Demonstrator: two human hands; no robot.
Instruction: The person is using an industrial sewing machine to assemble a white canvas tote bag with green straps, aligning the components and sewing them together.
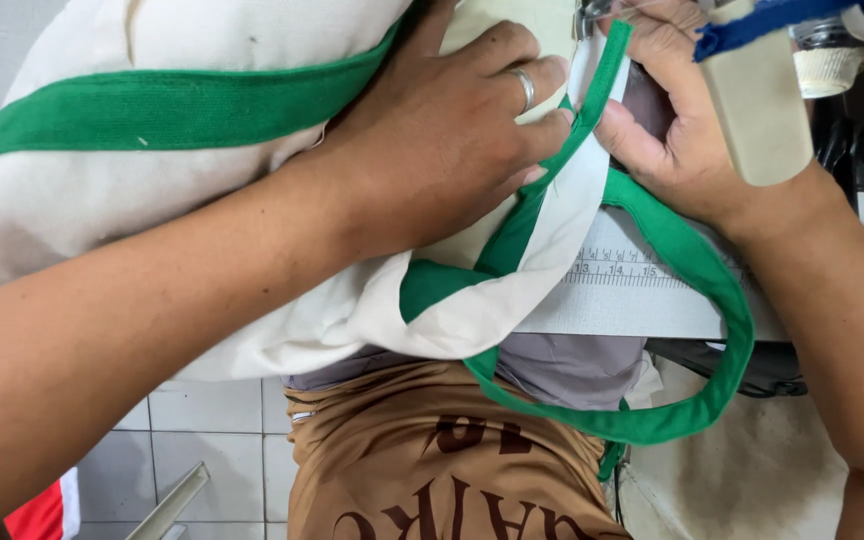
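A cream cloth bag (132, 190) fills the upper left of the frame, its green strap (592, 110) running up toward top centre. The left hand (442, 130) presses flat (nearer the seam); the right hand (682, 140) pinches the strap on the surface (622, 305).

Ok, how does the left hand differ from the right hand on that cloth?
The left hand lies flat, palm down, pressing the cream cloth; the right hand pinches the green strap with thumb and fingers. The left hand wears a ring; the right hand shows none. The right hand is partly hidden by a cream machine part. Both are bare.
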